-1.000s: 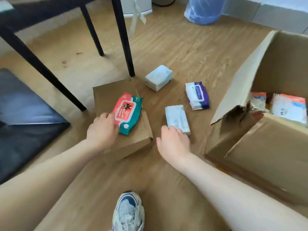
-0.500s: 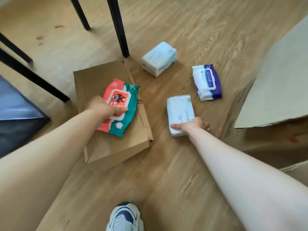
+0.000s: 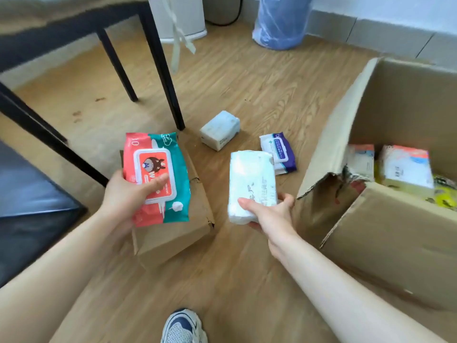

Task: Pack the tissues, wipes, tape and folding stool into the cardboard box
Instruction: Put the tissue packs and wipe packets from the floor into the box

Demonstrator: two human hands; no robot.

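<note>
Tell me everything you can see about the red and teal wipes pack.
The red and teal wipes pack is a soft, glossy plastic pouch with a white-framed flip lid bearing a cartoon animal. It is sealed, slightly crinkled, and held nearly upright, face to the camera, above the flat cardboard piece. Only the left hand touches it, thumb across the lid.

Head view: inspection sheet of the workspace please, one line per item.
Surface: wooden floor, a few dark marks at left.
Job's things: red and teal wipes pack and white tissue pack lifted off the floor; small white tissue block and purple wipes pack on the floor; cardboard box open, packs inside; tape and stool not seen.
Clutter: flat cardboard piece under the wipes pack.
Grippers: left hand holds the wipes pack; right hand holds the tissue pack.
Cables: black cable by the wall.
Surroundings: black table legs, blue bag, a shoe.
</note>
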